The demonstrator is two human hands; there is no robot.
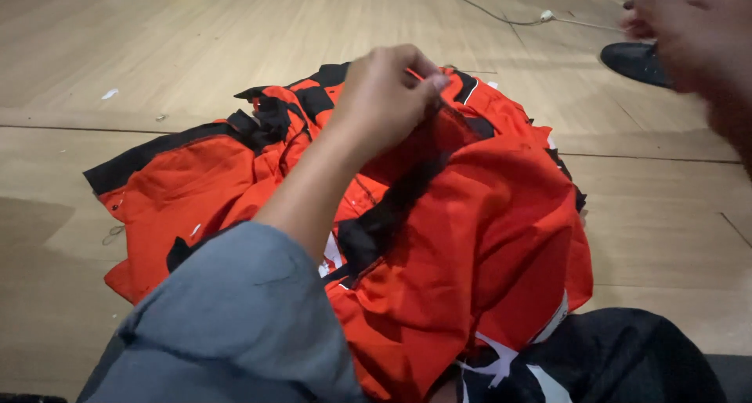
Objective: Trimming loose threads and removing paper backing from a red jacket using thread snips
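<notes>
The left hand (388, 97) is closed into a narrow pinch — thumb and fingertips pressed together on a raised fold of the orange-red and black fabric garment (439, 238), lifting that fold clear of the rest of the cloth. A thin reddish line shows just at the fingertips; it may be a thread or a needle, but the view is too soft to tell which. The forearm runs down from the hand to a rolled grey-blue sleeve (235, 325) that fills the lower left of the view.

The garment lies heaped on the pale wooden plank floor (157, 50), spread from the middle of the floor toward its near edge, where its lower folds meet the person's lap in dark clothing (627, 356). Black panels and trim cross the orange cloth, and a white strip shows at its near right corner.

The right hand (689, 35) is held up at the far right corner of the view, well apart from the garment and blurred — I cannot tell whether it is open or closed, nor whether it holds anything.

Beyond it, near the floor's far right edge, rests a black shoe (634, 62), and a thin pale cable (501, 15) snakes along the far edge of the floor.
</notes>
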